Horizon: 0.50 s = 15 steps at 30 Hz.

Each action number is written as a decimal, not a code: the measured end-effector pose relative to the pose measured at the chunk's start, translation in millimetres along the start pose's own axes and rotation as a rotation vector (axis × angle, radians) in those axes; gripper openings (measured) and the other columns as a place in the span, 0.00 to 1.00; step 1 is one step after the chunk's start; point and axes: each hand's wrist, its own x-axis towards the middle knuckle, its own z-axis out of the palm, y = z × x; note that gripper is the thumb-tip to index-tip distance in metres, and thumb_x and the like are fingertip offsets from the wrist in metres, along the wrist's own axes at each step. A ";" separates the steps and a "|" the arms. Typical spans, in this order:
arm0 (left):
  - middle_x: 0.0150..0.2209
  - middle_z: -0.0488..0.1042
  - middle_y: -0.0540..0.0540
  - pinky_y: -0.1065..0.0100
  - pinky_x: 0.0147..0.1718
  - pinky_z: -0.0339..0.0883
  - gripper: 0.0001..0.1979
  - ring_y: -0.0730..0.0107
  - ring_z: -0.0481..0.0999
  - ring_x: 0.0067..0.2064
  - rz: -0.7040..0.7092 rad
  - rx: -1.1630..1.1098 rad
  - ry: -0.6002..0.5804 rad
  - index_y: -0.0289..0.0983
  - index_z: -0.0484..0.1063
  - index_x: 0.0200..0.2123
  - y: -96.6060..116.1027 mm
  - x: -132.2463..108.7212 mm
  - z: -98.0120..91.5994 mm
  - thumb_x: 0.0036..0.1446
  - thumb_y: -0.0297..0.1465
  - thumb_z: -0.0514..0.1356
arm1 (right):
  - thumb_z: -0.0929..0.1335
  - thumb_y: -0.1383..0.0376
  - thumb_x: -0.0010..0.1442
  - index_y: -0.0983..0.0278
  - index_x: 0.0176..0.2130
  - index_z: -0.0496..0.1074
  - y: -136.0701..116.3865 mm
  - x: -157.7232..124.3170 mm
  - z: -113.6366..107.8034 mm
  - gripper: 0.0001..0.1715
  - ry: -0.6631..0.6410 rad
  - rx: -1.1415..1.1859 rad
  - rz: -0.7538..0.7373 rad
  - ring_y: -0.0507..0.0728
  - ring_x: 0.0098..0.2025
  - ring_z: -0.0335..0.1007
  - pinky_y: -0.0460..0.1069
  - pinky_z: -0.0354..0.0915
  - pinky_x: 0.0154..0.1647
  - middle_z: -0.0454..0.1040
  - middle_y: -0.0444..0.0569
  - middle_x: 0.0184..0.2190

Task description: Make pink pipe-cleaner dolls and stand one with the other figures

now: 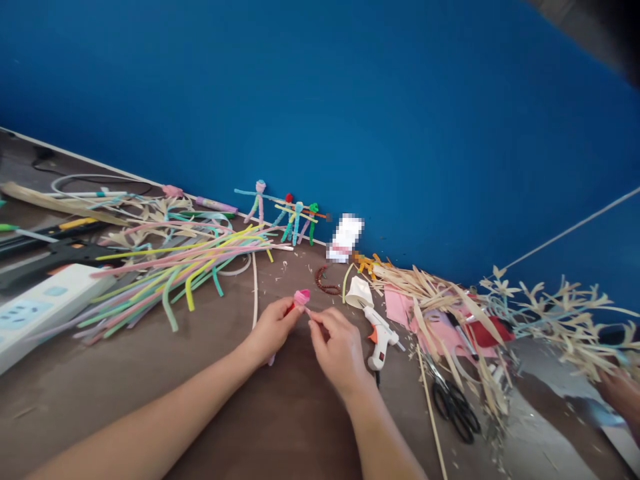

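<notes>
Craft workshop: glue gun [380, 338], pipe cleaners [175, 280]

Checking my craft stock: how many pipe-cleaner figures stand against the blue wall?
4: a pink-headed pipe-cleaner figure leftmost, then red-headed, blue-headed and green-headed figures bunched rightward; another could hide among them.

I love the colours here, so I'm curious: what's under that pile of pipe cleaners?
Brown tabletop shows through gaps in the pipe cleaners, and a white loop peeks out at the edge. Whatever lies beneath the densest strands is covered.
</notes>
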 end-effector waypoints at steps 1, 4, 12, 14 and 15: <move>0.13 0.50 0.58 0.77 0.13 0.40 0.12 0.82 0.48 0.15 -0.028 -0.059 0.010 0.35 0.61 0.22 -0.3 0.1 0.3 0.48 0.38 0.55 | 0.58 0.68 0.57 0.62 0.41 0.69 -0.9 -0.5 1.0 0.15 -0.018 0.003 -0.008 0.54 0.34 0.65 0.47 0.59 0.35 0.70 0.50 0.31; 0.14 0.48 0.59 0.78 0.12 0.38 0.14 0.84 0.44 0.13 -0.100 -0.261 0.006 0.36 0.57 0.22 -0.8 1.4 -0.3 0.47 0.39 0.57 | 0.57 0.68 0.58 0.61 0.46 0.67 -3.9 -2.6 4.8 0.18 -0.084 -0.040 -0.012 0.55 0.33 0.66 0.47 0.59 0.35 0.71 0.51 0.31; 0.15 0.50 0.59 0.81 0.11 0.39 0.13 0.87 0.45 0.14 -0.158 -0.521 -0.126 0.35 0.56 0.22 -0.1 6.7 -9.1 0.48 0.36 0.57 | 0.61 0.65 0.55 0.62 0.34 0.72 1.6 -1.4 21.0 0.11 -0.017 0.302 0.158 0.53 0.30 0.67 0.47 0.62 0.32 0.73 0.48 0.28; 0.14 0.50 0.59 0.81 0.11 0.39 0.13 0.86 0.45 0.13 -0.133 -0.469 -0.137 0.36 0.56 0.22 1.3 4.4 -6.4 0.48 0.35 0.57 | 0.62 0.60 0.54 0.65 0.29 0.71 7.0 0.6 24.0 0.13 -0.002 0.547 0.320 0.51 0.23 0.66 0.45 0.62 0.24 0.71 0.47 0.23; 0.14 0.50 0.60 0.81 0.10 0.39 0.12 0.86 0.45 0.13 -0.121 -0.426 -0.139 0.36 0.56 0.23 2.0 2.8 -4.2 0.48 0.35 0.57 | 0.62 0.58 0.54 0.66 0.28 0.70 9.1 1.4 24.9 0.15 -0.008 0.683 0.412 0.50 0.20 0.65 0.44 0.61 0.21 0.70 0.46 0.21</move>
